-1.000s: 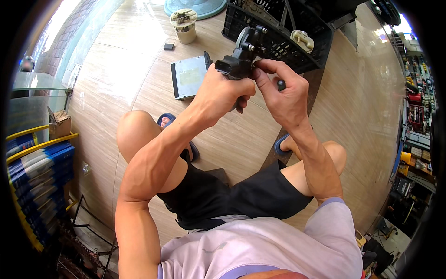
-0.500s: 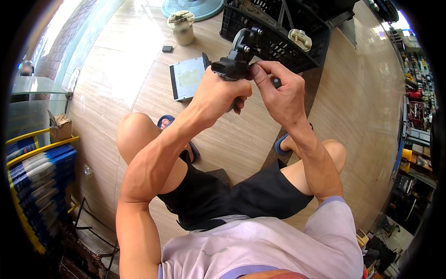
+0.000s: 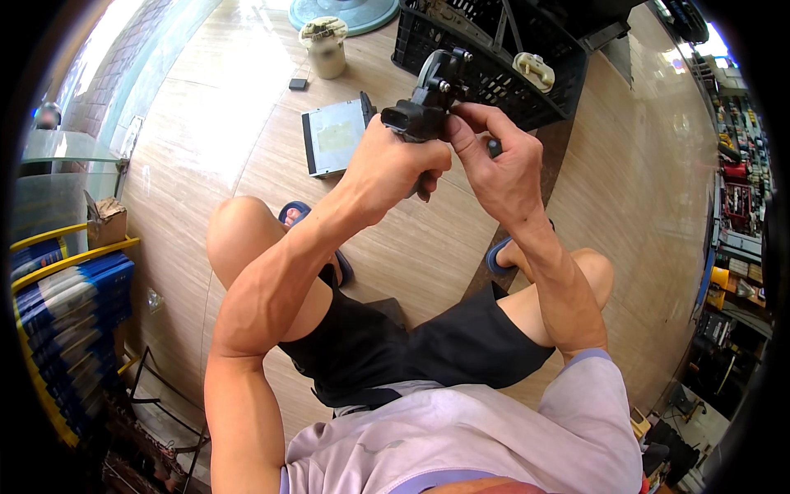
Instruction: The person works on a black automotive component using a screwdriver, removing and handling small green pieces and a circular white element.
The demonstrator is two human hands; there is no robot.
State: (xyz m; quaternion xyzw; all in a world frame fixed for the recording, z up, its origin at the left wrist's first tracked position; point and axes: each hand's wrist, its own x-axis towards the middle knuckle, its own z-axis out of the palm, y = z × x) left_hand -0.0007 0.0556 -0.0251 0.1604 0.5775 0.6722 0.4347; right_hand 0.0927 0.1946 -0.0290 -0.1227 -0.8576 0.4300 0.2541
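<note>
My left hand (image 3: 401,165) is closed around a black plastic housing (image 3: 420,115) with an oval plug socket and metal screw heads or pins on its upper side. It looks like a vehicle part and is held up above the floor. On its right side, my right hand (image 3: 504,160) is closed, with thumb and forefinger pinched against the housing. A dark rounded end (image 3: 494,148) of something sticks out of that hand; the rest is hidden by the fingers, so its kind cannot be made out.
A silver box-shaped device (image 3: 336,142) lies on the tiled floor, near a cream cylindrical container (image 3: 327,58) and a small black block (image 3: 297,84). Behind the hands stands a black plastic crate (image 3: 527,95) with parts inside. Blue packages (image 3: 78,300) fill a yellow rack at left.
Both hands keep their grip on the housing. The left hand and housing sit very slightly further right in view; little else differs.
</note>
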